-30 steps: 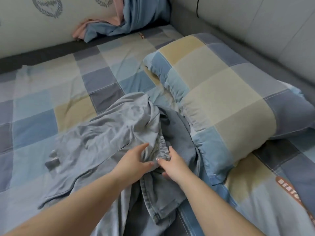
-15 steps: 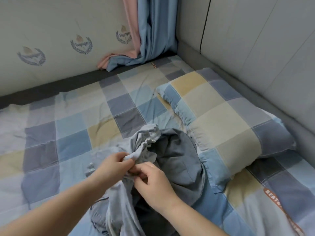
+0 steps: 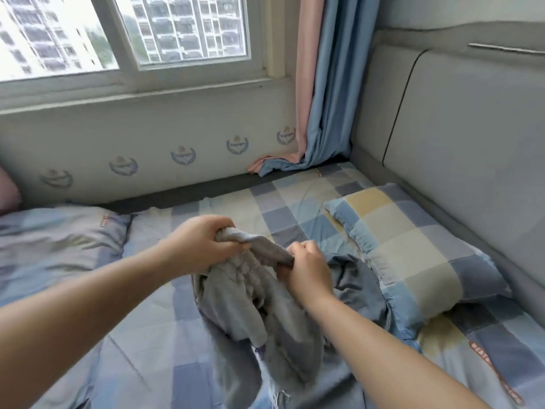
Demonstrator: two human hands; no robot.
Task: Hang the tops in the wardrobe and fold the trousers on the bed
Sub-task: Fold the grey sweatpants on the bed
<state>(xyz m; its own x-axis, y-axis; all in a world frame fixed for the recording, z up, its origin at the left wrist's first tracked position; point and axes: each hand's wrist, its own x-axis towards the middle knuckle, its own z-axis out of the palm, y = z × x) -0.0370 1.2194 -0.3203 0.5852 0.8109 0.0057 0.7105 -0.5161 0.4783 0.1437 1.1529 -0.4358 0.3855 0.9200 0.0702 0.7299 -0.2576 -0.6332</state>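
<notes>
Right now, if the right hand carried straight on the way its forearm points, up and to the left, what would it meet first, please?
Most likely the left hand, gripping the same grey trousers waistband just beyond the right hand; depth is hard to judge.

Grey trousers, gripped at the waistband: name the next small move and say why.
Probably draw the hands apart to stretch the waistband flat. The left hand and right hand grip the grey trousers close together at the gathered waistband, and the legs hang bunched and twisted over the bed, so they cannot be folded yet.
</notes>
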